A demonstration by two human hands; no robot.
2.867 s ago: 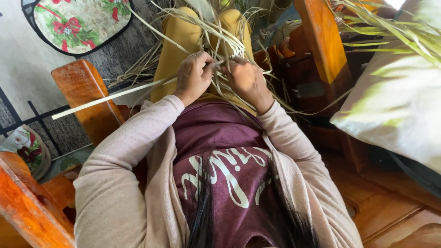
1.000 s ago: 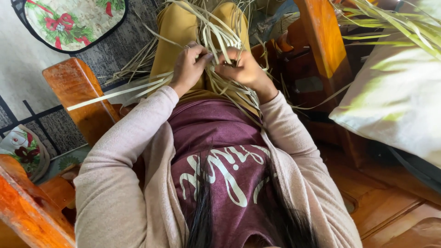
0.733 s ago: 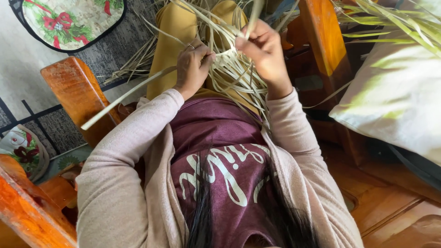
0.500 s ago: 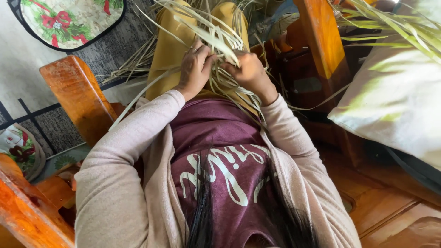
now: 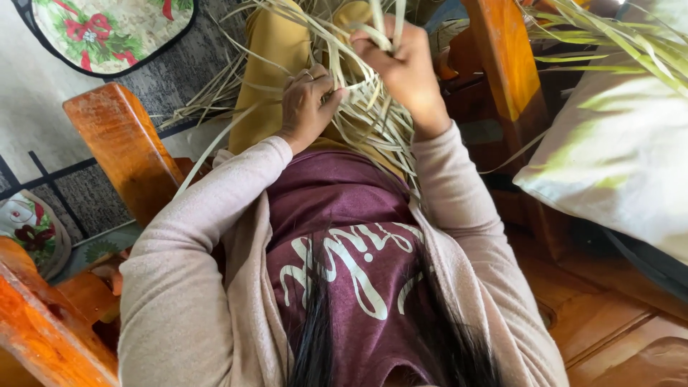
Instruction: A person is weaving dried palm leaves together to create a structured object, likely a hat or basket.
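Observation:
A bundle of pale dried palm-leaf strips lies over my lap and yellow trousers. My left hand pinches the strips near the woven part, just above my maroon shirt. My right hand is raised higher and is closed around a few strips, pulling them up and away from the bundle. Loose strip ends fan out past both hands toward the floor. My pink cardigan sleeves cover both forearms.
Orange wooden chair arms stand at my left and right. A pale cushion with green leaf strips over it lies to the right. A floral mat lies on the grey rug at upper left.
My right hand has lifted up and away from the left hand, drawing strips with it, after being low beside the left hand half a second ago. The left hand stays on the bundle.

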